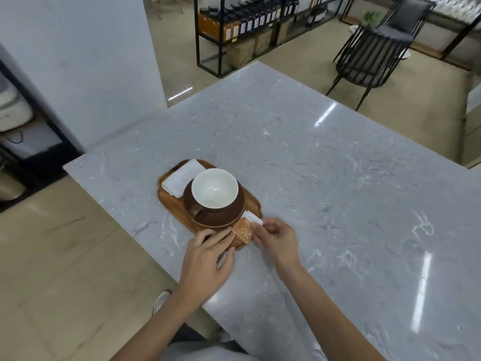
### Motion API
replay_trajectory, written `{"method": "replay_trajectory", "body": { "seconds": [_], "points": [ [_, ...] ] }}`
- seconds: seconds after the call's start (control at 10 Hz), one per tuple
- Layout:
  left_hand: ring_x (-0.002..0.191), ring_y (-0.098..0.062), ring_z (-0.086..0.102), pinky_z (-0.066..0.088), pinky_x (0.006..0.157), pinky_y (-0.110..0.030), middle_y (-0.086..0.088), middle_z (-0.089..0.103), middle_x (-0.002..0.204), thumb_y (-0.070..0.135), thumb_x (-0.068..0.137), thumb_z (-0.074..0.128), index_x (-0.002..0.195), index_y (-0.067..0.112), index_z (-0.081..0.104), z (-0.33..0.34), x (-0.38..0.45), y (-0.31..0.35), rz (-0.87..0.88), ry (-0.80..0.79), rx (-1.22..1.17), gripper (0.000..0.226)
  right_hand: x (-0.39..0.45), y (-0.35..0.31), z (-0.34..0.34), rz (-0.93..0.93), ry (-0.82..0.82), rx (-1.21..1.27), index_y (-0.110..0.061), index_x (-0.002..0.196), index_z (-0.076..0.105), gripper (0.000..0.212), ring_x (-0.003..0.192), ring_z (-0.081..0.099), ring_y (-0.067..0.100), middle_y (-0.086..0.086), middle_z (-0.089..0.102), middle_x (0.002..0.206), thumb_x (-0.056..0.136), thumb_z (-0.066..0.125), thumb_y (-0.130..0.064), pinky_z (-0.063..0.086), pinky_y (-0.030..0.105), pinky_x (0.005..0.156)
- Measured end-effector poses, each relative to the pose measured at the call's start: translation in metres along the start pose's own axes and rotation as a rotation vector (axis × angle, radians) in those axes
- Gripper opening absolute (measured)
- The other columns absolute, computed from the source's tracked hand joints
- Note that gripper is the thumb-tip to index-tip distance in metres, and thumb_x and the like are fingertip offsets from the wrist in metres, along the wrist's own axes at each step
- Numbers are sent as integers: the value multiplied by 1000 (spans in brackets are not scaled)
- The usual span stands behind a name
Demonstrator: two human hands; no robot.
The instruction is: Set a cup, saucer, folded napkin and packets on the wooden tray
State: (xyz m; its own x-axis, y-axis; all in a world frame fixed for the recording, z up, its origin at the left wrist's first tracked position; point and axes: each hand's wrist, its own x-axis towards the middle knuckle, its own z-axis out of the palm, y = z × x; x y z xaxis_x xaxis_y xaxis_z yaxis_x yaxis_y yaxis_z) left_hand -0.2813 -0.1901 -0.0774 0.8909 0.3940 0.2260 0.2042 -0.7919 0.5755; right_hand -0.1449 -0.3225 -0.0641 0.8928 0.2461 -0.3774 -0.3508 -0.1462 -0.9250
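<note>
Both hands' (pixel 208 252) (pixel 277 242) grips pinch packets (pixel 244 230) hiding the tray's (pixel 169 199) near corner.

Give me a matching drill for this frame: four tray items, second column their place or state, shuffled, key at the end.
Items:
1. cup
2. saucer
3. folded napkin
4. packets

Places/states:
A. far-left end of the wooden tray, partly under the saucer's rim
B. near end of the tray, touched by both the left hand and right hand
C. empty, white inside
D. brown, under the cup

Pairs: 1-C, 2-D, 3-A, 4-B
</note>
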Motion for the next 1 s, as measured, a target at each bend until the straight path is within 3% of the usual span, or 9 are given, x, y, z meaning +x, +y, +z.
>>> {"method": "replay_trajectory", "body": {
  "seconds": [0.2, 0.4, 0.6, 0.7, 0.8, 0.9, 1.0],
  "points": [
    [131, -14, 46, 43, 99, -33, 14, 61, 140, 38, 95, 54, 135, 25, 63, 7, -9, -2, -22, 6, 124, 43, 1, 4, 0, -102, -17, -89, -14, 95, 67, 22, 61, 74, 19, 2, 70, 68, 84, 84, -21, 59, 25, 57],
    [135, -15, 43, 40, 103, -34, 13, 59, 143, 39, 96, 47, 140, 27, 59, 1, -6, 0, -37, -59, 189, 47, -2, 4, 4, -179, 44, -209, -21, 92, 65, 20, 54, 73, 15, -1, 70, 64, 85, 83, -26, 54, 17, 50],
    [133, -12, 48, 42, 103, -33, 13, 62, 139, 38, 95, 48, 135, 26, 64, -10, -8, -1, -12, -33, 77, 45, -1, 4, 2, -225, 45, -361, -30, 94, 62, 23, 58, 74, 12, -11, 74, 71, 85, 79, -40, 64, 37, 66],
    [116, -8, 58, 52, 96, -33, 11, 72, 120, 38, 94, 48, 121, 24, 71, -25, -6, -1, 11, 2, -9, 38, -4, 0, -2, -268, 103, -443, -37, 91, 60, 23, 65, 73, 10, -6, 72, 71, 83, 75, -52, 64, 42, 70],
    [95, -4, 62, 58, 79, -31, 11, 74, 98, 34, 93, 52, 103, 22, 76, -47, 6, -1, 131, 41, -66, 28, -6, -8, -7, -320, 158, -461, -36, 94, 62, 23, 64, 72, 10, -6, 71, 75, 85, 73, -53, 64, 44, 68],
    [96, -8, 60, 56, 78, -27, 9, 74, 96, 26, 93, 56, 100, 18, 75, -70, 31, 4, 306, 97, -73, 22, -10, -26, -7, -404, 212, -553, -30, 99, 64, 26, 66, 69, 5, -10, 69, 75, 87, 72, -52, 62, 39, 67],
    [102, -18, 60, 53, 85, -32, 5, 74, 101, 20, 90, 60, 102, 16, 76, -95, 69, 11, 443, 145, -36, 20, -11, -52, -3, -580, 283, -654, -28, 102, 66, 25, 75, 67, 0, -13, 70, 85, 90, 70, -49, 59, 30, 69]
  ]
}}
